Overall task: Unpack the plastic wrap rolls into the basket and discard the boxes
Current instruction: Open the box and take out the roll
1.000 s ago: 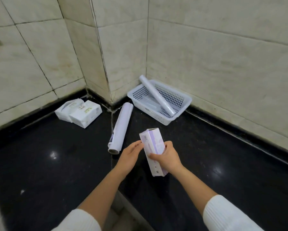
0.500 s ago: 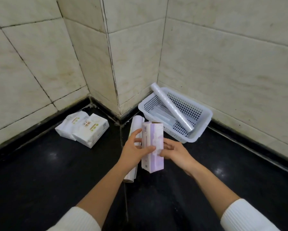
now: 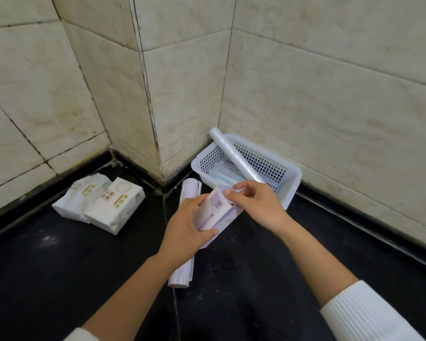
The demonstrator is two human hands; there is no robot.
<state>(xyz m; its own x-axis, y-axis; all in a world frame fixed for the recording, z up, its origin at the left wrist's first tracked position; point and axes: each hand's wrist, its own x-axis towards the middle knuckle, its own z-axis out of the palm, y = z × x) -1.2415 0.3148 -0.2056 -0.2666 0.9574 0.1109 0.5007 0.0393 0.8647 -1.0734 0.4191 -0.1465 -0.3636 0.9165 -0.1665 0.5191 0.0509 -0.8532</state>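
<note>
My left hand (image 3: 186, 227) grips the lower part of a pale purple and white box (image 3: 213, 211), held above the black counter. At the box's top end, the fingers of my right hand (image 3: 255, 201) pinch the flap. A white perforated basket (image 3: 289, 187) sits in the corner behind my hands. One plastic wrap roll (image 3: 234, 155) leans across the basket, sticking out over its back rim, and pale items lie on its bottom. Another white roll (image 3: 183, 271) lies on the counter under my left hand, partly hidden.
Two white tissue packs (image 3: 101, 205) lie at the left against the tiled wall. Tiled walls close the counter at the back, with a protruding corner (image 3: 155, 143) between the packs and the basket. Black counter (image 3: 268, 279) spreads toward me.
The box went from my right hand into my left and tilted with its top to the right. My right hand moved to the top flap. The camera came closer.
</note>
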